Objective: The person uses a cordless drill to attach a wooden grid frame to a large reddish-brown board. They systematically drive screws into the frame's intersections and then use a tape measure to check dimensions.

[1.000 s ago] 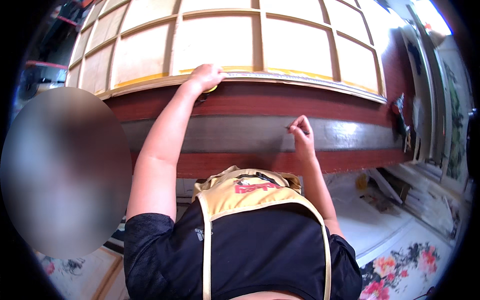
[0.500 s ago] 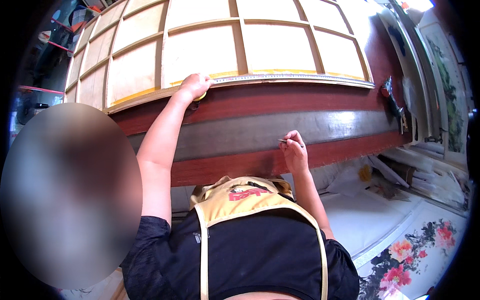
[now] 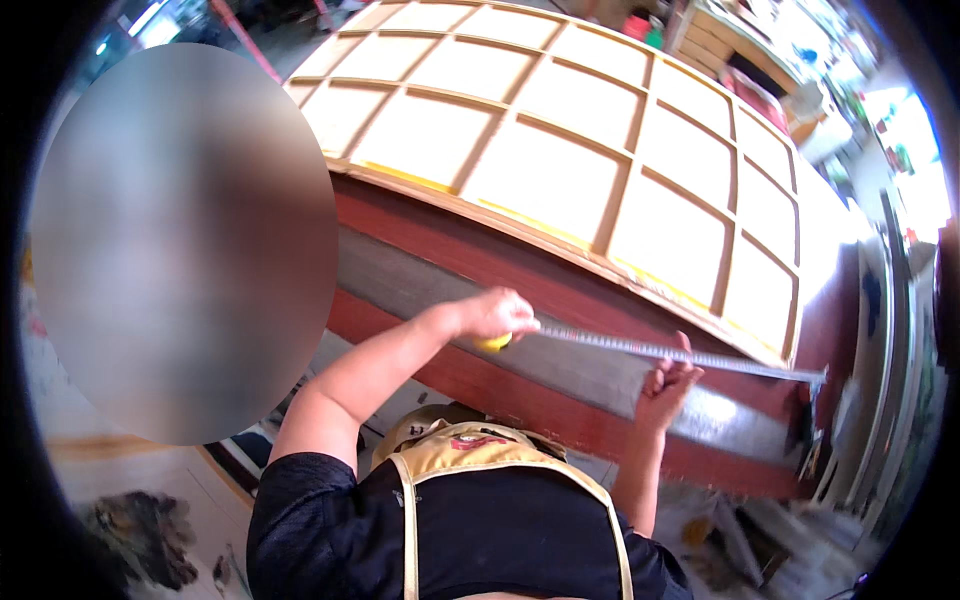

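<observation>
My left hand (image 3: 497,315) is closed round a yellow tape measure (image 3: 492,343), over the grey strip of the dark red table. From it the pulled-out metal blade (image 3: 610,344) stretches right, its end hook past the near right corner of a large wooden lattice frame (image 3: 560,243). The blade is apart from the frame's front edge. My right hand (image 3: 668,388) is at the blade, index finger raised by it and the other fingers curled. What those fingers hold, if anything, is too small to make out.
The frame covers most of the dark red table (image 3: 480,396). A dark hand tool (image 3: 808,440) lies at the table's right end, beside long upright panels (image 3: 880,400). A wooden drawer cabinet (image 3: 712,42) stands at the far side. A blurred oval hides the left.
The tape blade has come off the frame's front edge toward me. My left hand has drawn back with the tape measure; my right hand has reached the blade. The view has turned right.
</observation>
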`<state>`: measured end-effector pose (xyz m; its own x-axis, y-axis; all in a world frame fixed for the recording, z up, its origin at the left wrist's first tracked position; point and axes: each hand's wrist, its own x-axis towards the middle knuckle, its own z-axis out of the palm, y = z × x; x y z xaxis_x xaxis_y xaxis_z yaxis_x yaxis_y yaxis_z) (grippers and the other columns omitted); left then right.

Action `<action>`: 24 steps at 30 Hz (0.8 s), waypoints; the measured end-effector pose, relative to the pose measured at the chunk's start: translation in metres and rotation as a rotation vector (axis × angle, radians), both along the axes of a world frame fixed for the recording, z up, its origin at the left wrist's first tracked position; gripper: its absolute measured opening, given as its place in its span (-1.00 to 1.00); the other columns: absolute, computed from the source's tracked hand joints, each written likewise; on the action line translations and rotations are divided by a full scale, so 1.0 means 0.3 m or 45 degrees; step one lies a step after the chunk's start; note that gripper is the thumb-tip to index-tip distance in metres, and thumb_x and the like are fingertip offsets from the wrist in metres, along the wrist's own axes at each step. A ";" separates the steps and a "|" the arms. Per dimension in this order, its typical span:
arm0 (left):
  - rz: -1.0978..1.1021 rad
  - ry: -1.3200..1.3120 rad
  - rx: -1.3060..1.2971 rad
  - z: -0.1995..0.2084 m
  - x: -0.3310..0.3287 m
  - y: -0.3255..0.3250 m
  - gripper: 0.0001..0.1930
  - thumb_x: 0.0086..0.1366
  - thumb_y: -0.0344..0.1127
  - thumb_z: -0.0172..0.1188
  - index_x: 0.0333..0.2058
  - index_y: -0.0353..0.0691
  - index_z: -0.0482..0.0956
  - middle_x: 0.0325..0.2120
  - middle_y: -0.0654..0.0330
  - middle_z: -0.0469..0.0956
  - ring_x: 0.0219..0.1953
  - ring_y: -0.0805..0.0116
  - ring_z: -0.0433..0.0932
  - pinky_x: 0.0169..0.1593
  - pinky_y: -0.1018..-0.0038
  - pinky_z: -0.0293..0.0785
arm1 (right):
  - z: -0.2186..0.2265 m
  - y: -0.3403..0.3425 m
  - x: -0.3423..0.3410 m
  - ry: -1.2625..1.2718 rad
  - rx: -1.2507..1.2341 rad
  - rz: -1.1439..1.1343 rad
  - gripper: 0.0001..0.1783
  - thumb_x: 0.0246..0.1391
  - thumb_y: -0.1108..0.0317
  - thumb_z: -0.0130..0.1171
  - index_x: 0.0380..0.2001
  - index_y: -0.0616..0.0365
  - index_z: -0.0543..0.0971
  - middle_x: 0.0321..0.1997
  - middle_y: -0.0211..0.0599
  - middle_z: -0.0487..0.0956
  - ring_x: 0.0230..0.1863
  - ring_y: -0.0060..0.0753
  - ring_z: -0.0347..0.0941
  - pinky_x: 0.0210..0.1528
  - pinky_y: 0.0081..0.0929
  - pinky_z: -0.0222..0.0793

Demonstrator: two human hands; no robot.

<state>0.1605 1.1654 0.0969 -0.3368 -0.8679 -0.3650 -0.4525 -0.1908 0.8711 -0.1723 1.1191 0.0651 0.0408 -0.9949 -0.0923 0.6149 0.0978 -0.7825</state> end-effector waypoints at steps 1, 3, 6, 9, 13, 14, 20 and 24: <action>0.050 0.022 0.086 0.016 0.017 0.069 -0.65 0.34 -0.14 0.13 -0.50 -0.29 0.60 -0.58 0.23 0.58 -0.48 0.48 0.50 -0.33 0.40 0.44 | 0.005 -0.029 0.002 0.077 -0.005 -0.090 -0.46 0.35 -0.05 -0.07 0.13 0.18 0.42 -0.65 -0.62 0.26 -0.73 -0.81 -0.03 -0.74 -0.72 -0.20; 0.156 0.088 0.176 0.027 0.079 0.216 -0.65 0.36 -0.14 0.11 -0.50 -0.29 0.59 -0.58 0.25 0.57 -0.46 0.51 0.49 -0.30 0.43 0.43 | 0.026 -0.064 0.019 0.303 -0.034 -0.181 -0.61 0.36 0.09 -0.03 0.00 0.18 0.49 -0.69 -0.64 0.21 -0.74 -0.83 -0.07 -0.73 -0.73 -0.21; 0.266 0.104 0.164 0.003 0.191 0.432 -0.66 0.38 -0.13 0.10 -0.42 -0.30 0.61 -0.51 0.24 0.60 -0.39 0.49 0.52 -0.22 0.44 0.44 | 0.074 -0.057 0.147 0.395 -0.123 -0.079 -0.76 0.34 0.18 0.01 -0.28 0.10 0.52 -0.67 -0.65 0.21 -0.72 -0.85 -0.06 -0.71 -0.75 -0.21; 0.398 0.173 0.144 0.027 0.293 0.620 -0.71 0.38 -0.14 0.11 -0.24 -0.26 0.63 -0.38 0.24 0.63 -0.27 0.46 0.58 -0.15 0.45 0.46 | 0.099 0.018 0.398 0.480 -0.079 0.136 -0.79 0.32 0.22 0.06 -0.37 0.08 0.50 -0.65 -0.66 0.23 -0.70 -0.87 -0.04 -0.68 -0.77 -0.19; 0.586 0.317 -0.038 -0.001 0.479 0.820 -0.71 0.41 -0.12 0.08 -0.23 -0.22 0.63 -0.41 0.25 0.62 -0.30 0.44 0.56 -0.14 0.45 0.45 | 0.155 0.280 0.876 0.459 -0.156 0.633 -0.80 0.29 0.26 0.10 -0.40 0.10 0.50 -0.62 -0.66 0.29 -0.65 -0.86 0.05 -0.65 -0.77 -0.11; 0.648 0.302 -0.072 -0.013 0.532 0.882 -0.73 0.42 -0.15 0.06 -0.24 -0.21 0.62 -0.42 0.26 0.60 -0.31 0.46 0.54 -0.16 0.46 0.44 | 0.146 0.351 0.989 0.490 -0.209 0.726 -0.80 0.29 0.26 0.10 -0.41 0.10 0.50 -0.63 -0.66 0.27 -0.66 -0.86 0.04 -0.66 -0.76 -0.12; 0.929 0.387 -0.263 -0.046 0.928 1.184 -0.71 0.48 -0.19 -0.03 -0.30 -0.23 0.59 -0.44 0.30 0.55 -0.33 0.53 0.48 -0.18 0.50 0.40 | 0.126 0.696 1.614 0.642 -0.409 1.083 -0.77 0.30 0.22 0.08 -0.38 0.11 0.53 -0.64 -0.65 0.27 -0.68 -0.83 0.05 -0.66 -0.74 -0.09; 1.194 0.563 -0.342 -0.070 1.159 1.368 -0.68 0.48 -0.15 -0.03 -0.34 -0.22 0.58 -0.43 0.33 0.55 -0.33 0.55 0.48 -0.20 0.52 0.40 | 0.266 0.879 1.929 0.731 -0.601 1.299 -0.71 0.31 0.14 0.06 -0.20 0.14 0.58 -0.59 -0.64 0.32 -0.63 -0.84 0.10 -0.61 -0.77 -0.03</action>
